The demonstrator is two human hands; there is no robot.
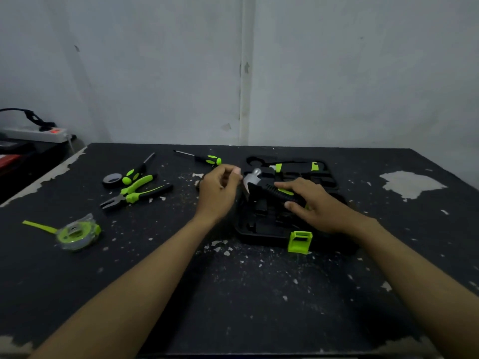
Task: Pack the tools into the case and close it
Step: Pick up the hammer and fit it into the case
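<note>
Several tools are still left unpacked on the table [259,301], well to the left of the open case [259,230]: a screwdriver [137,170], a second screwdriver [206,159], pliers [137,193], a tape roll [112,179] and a tape measure [76,233]. One green-and-black item [295,167] is seen lying in the far part of the case. The hammer [255,178] is held low over the case and is judged not yet seated; closing is still to be done. Its handle is grasped by the right hand [313,204], fingers laid over it and thumb beneath. The left hand [219,193] is curled at the hammer's head, but a real pinch cannot be made out.
</note>
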